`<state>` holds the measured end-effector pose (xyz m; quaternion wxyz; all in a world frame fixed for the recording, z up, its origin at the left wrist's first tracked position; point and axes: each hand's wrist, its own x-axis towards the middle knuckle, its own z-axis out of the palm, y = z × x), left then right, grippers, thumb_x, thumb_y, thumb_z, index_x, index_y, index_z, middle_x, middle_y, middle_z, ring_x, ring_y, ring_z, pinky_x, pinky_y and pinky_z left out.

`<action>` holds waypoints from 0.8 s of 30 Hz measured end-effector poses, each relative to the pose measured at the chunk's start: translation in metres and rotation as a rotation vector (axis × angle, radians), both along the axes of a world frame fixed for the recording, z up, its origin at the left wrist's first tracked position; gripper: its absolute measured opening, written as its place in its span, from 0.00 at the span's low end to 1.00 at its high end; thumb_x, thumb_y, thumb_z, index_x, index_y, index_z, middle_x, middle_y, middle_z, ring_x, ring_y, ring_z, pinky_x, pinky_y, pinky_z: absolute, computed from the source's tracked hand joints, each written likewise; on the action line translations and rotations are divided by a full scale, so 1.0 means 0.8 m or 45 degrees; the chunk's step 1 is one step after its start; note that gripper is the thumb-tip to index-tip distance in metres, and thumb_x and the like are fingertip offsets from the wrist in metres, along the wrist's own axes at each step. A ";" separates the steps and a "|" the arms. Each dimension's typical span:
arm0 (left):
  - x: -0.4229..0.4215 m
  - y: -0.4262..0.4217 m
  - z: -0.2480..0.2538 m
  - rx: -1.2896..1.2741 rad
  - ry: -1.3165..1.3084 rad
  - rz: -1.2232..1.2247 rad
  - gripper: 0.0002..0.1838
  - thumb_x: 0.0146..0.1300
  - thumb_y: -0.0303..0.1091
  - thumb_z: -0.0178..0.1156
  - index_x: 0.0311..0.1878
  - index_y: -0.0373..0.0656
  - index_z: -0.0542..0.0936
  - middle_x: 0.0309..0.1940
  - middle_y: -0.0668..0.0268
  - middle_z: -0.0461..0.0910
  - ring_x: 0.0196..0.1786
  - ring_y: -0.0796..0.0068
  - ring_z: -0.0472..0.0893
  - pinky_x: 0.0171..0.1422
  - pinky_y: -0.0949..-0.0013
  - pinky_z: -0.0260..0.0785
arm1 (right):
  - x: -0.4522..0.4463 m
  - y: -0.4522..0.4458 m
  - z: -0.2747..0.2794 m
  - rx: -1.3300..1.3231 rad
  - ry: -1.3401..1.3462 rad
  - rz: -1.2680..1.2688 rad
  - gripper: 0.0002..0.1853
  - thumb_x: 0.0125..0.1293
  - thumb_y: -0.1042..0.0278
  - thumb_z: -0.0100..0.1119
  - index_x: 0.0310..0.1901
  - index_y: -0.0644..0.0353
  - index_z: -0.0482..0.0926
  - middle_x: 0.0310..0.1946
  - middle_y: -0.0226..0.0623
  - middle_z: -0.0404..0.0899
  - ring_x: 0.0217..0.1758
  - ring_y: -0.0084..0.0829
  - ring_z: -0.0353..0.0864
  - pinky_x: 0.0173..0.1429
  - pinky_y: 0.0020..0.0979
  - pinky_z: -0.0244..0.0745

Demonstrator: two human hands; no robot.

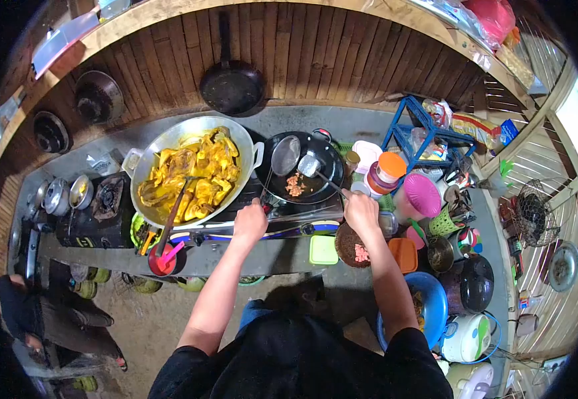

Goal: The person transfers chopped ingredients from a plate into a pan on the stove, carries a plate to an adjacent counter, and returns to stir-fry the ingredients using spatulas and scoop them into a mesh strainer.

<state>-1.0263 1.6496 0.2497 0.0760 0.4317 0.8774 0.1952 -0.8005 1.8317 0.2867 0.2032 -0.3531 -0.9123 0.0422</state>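
Observation:
My left hand (251, 221) is closed around the thin handle of a round mesh strainer (285, 155), held over a black wok (325, 151) on the stove. A metal spatula (309, 165) is in my right hand (361, 211), its blade inside the same wok. Small reddish-brown chopped pieces (295, 185) lie in the wok, below the strainer and spatula blade. Left of it stands a large silver pan (148, 147) full of yellow chicken pieces (199, 169), with a long wooden-handled utensil (173, 216) resting in it.
A round wooden board (346, 234) with pink chopped pieces is below my right hand, beside a light-green lid (323, 250). Jars, a pink-lidded container (422, 194) and a blue basin (438, 296) crowd the right. Another person (49, 319) is at lower left.

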 end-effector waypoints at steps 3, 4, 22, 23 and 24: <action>-0.002 -0.001 -0.007 0.040 0.026 0.000 0.11 0.64 0.31 0.52 0.43 0.32 0.72 0.30 0.41 0.81 0.37 0.40 0.82 0.46 0.44 0.75 | 0.002 -0.001 -0.004 -0.009 -0.032 0.034 0.13 0.60 0.72 0.56 0.46 0.57 0.84 0.32 0.49 0.82 0.35 0.48 0.84 0.39 0.46 0.79; 0.000 -0.001 -0.004 0.042 0.024 0.005 0.10 0.63 0.29 0.51 0.42 0.32 0.73 0.31 0.40 0.82 0.38 0.40 0.83 0.46 0.44 0.75 | 0.002 -0.001 -0.006 -0.010 -0.057 0.049 0.13 0.60 0.72 0.56 0.46 0.57 0.83 0.32 0.49 0.82 0.35 0.48 0.84 0.39 0.46 0.79; -0.008 -0.005 -0.021 0.018 0.017 0.010 0.13 0.64 0.32 0.53 0.46 0.32 0.73 0.31 0.42 0.82 0.37 0.42 0.83 0.46 0.45 0.75 | 0.018 0.022 0.013 -0.031 -0.073 -0.115 0.14 0.59 0.69 0.57 0.47 0.55 0.85 0.35 0.50 0.83 0.37 0.47 0.85 0.44 0.45 0.79; -0.008 -0.005 -0.022 0.028 0.015 0.012 0.12 0.64 0.32 0.53 0.46 0.33 0.72 0.31 0.42 0.82 0.37 0.42 0.83 0.46 0.45 0.75 | 0.018 0.024 0.013 -0.031 -0.078 -0.135 0.14 0.59 0.69 0.57 0.47 0.55 0.85 0.35 0.50 0.83 0.37 0.47 0.85 0.43 0.45 0.79; -0.007 -0.005 -0.019 0.027 0.016 0.011 0.12 0.64 0.32 0.53 0.46 0.33 0.72 0.31 0.42 0.82 0.37 0.42 0.83 0.46 0.45 0.75 | 0.018 0.023 0.013 -0.032 -0.077 -0.137 0.14 0.59 0.69 0.57 0.47 0.55 0.85 0.35 0.50 0.83 0.37 0.47 0.85 0.43 0.45 0.79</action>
